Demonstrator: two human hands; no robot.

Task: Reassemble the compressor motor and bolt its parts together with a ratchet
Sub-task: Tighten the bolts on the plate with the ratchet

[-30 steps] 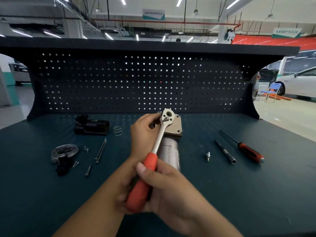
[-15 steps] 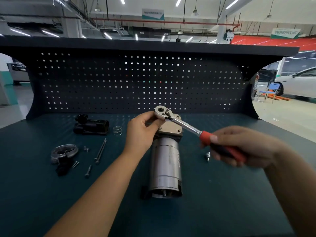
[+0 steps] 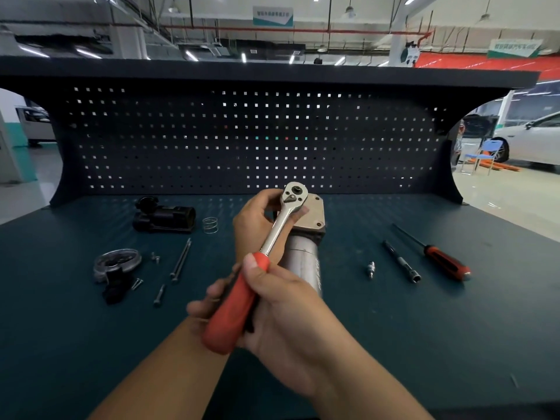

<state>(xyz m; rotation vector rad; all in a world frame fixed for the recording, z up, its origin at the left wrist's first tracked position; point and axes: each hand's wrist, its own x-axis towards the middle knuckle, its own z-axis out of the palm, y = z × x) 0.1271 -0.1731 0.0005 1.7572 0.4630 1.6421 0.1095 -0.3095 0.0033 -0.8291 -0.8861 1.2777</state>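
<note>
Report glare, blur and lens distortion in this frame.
Head view: the wide-angle lens bends the shelf line. Daylight washes out the floor by the car. The ratchet shank and the motor casing gleam. The right hand and ratchet are sharp, with no motion blur. The pegboard is dark.

Centre of the frame: a ratchet (image 3: 272,237) with an orange-red handle and shiny silver head, over a silver motor (image 3: 303,265). Dark teal bench (image 3: 394,328); black pegboard (image 3: 181,140) dotted with square holes.
</note>
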